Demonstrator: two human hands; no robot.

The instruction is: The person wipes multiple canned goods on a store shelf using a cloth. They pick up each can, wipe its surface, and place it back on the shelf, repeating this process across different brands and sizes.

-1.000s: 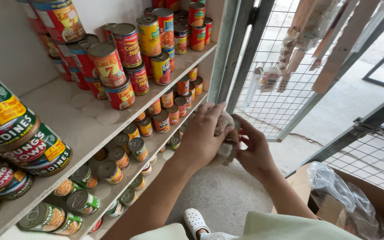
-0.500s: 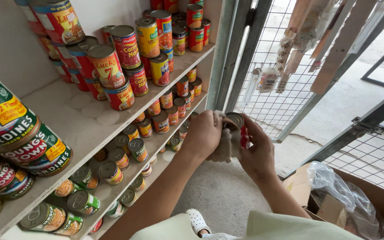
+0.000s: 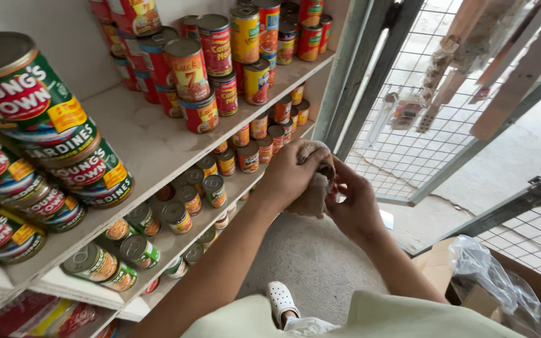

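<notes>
Cloth, beige and crumpled, sits between both hands just off the wooden shelves full of stacked tins, which fill the view from 8 to 12 o'clock. Left hand presses its curled fingers over the cloth from 9 o'clock; right hand cups it from 3 o'clock, fingers bent. Whatever the cloth wraps is hidden
</notes>
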